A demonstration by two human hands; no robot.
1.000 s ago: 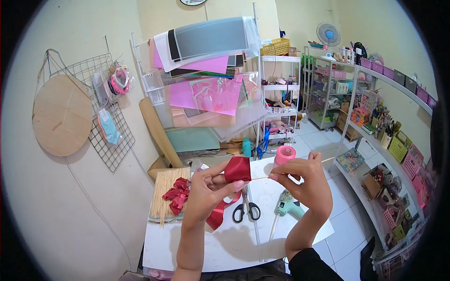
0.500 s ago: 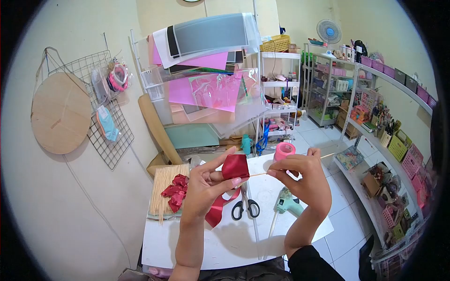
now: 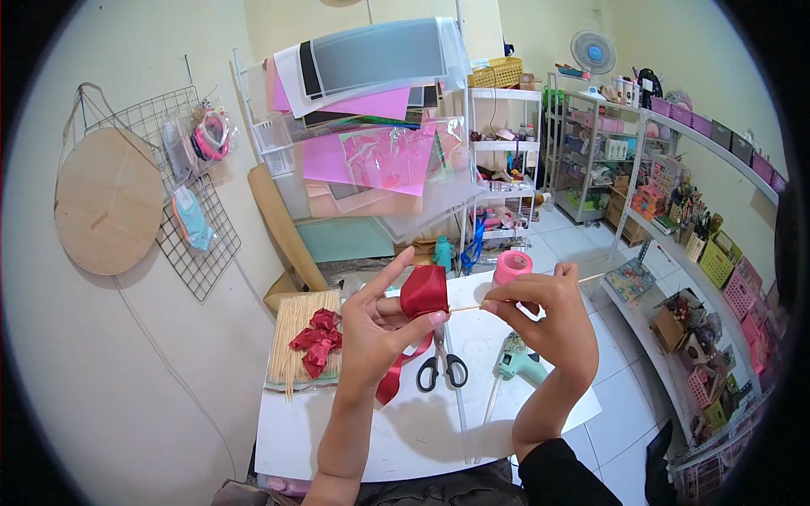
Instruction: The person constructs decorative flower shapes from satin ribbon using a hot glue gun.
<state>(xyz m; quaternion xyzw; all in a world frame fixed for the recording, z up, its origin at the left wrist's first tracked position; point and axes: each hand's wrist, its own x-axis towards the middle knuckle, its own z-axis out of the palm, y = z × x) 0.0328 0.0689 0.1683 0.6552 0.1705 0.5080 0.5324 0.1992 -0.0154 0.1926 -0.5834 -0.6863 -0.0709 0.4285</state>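
One finger of the left hand (image 3: pixel 369 333) had risen higher.
Above the scissors (image 3: pixel 441 356), its thumb pinched the red ribbon (image 3: pixel 424 289) (rounder now) against the stick (image 3: pixel 464 309), gripped by the right hand (image 3: pixel 554 320) between closed fingers.

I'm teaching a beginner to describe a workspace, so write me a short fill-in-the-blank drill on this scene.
The left hand pinches a folded ribbon coloured ____.
The right hand, which holds a thin stick, has a roll coloured ____ just beyond it.
The handles of the scissors are ____.
For the person, the glue gun lies to the ____ of the scissors.

Missing words: red; pink; black; right.
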